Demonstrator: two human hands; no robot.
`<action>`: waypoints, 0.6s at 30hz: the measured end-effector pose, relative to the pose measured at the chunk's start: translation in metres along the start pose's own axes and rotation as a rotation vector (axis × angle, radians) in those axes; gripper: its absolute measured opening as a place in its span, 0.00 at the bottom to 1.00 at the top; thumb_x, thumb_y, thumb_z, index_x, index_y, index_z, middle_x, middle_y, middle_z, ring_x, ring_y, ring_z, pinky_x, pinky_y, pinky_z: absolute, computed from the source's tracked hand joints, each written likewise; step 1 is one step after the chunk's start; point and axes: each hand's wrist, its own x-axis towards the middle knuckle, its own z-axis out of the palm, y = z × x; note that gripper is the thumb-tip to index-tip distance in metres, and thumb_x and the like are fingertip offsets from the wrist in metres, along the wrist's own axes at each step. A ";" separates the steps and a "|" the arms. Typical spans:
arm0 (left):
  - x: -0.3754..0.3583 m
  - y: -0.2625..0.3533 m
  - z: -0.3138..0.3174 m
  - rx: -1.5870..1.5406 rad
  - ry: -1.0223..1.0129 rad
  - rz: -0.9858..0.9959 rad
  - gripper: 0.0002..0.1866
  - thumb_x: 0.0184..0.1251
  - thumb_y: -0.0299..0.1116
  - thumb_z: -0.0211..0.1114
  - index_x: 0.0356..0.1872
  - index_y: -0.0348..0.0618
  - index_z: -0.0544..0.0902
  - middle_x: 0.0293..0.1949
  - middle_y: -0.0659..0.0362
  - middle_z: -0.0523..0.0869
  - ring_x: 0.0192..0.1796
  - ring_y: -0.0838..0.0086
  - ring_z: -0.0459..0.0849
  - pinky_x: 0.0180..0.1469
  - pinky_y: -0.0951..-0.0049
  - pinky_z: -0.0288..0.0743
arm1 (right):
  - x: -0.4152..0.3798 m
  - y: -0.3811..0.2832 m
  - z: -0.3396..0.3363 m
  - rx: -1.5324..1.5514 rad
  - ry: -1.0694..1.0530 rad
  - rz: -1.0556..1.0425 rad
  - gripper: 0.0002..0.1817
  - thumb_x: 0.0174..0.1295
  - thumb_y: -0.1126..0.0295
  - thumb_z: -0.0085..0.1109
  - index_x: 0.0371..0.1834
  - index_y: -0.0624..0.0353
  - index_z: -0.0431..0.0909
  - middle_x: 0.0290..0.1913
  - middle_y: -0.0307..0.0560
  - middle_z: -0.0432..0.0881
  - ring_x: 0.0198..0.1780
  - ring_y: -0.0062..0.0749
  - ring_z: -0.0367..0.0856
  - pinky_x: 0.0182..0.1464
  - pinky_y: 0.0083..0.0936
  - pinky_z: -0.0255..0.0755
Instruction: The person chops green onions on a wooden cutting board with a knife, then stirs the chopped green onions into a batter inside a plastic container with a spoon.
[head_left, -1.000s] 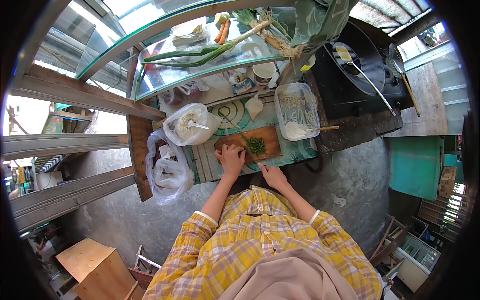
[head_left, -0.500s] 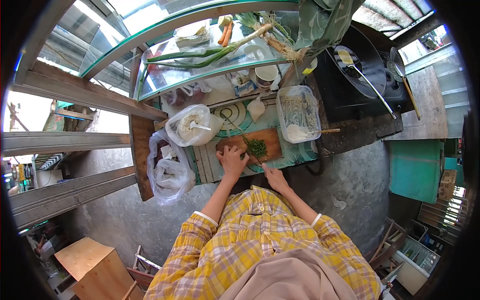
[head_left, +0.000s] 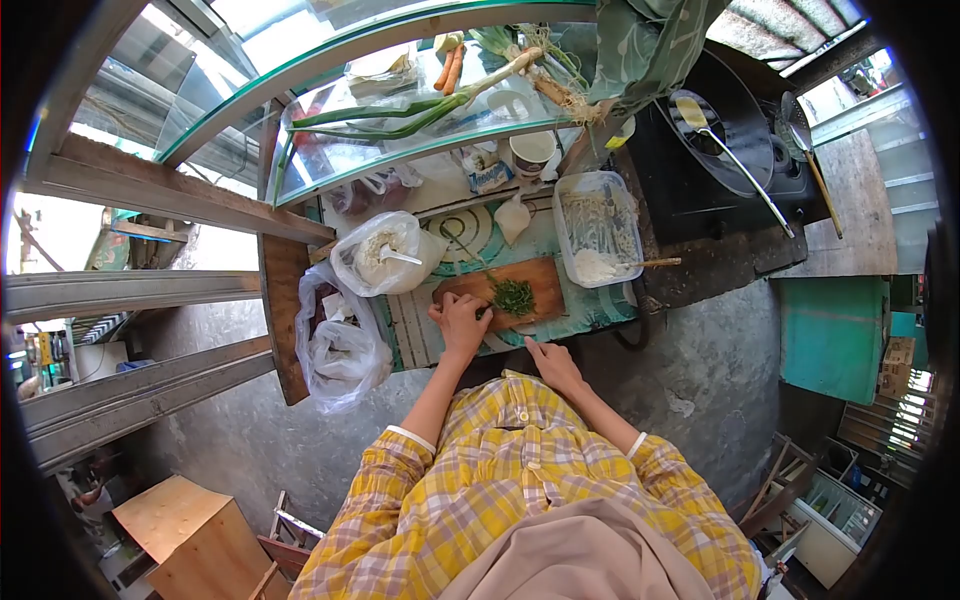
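A small wooden cutting board (head_left: 545,278) lies on the counter with a heap of finely chopped greens (head_left: 513,296) on it. My left hand (head_left: 462,322) rests at the board's left side, its fingers bent and pressed down on a bit of the greens beside the heap. Below the board's near edge, my right hand (head_left: 554,364) is closed round a knife handle; the thin blade points towards the board and barely shows.
Left of the board stand a bag of white food with a spoon (head_left: 385,252) and another plastic bag (head_left: 345,350). A plastic tub with flour (head_left: 598,230) is to the right, near a wok (head_left: 735,150). Spring onions (head_left: 430,110) and carrots (head_left: 452,68) lie on the glass shelf.
My right hand has shifted slightly down and right, drawing the knife back from the chopped greens. The fingers of my left hand have drawn closer together, a little to the left.
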 end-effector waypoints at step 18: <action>0.004 -0.002 0.003 0.005 -0.007 0.010 0.07 0.48 0.39 0.73 0.26 0.50 0.88 0.28 0.65 0.82 0.43 0.69 0.74 0.51 0.54 0.55 | 0.009 0.003 0.001 -0.032 -0.066 0.002 0.37 0.69 0.40 0.39 0.35 0.69 0.80 0.36 0.67 0.82 0.45 0.62 0.78 0.48 0.45 0.70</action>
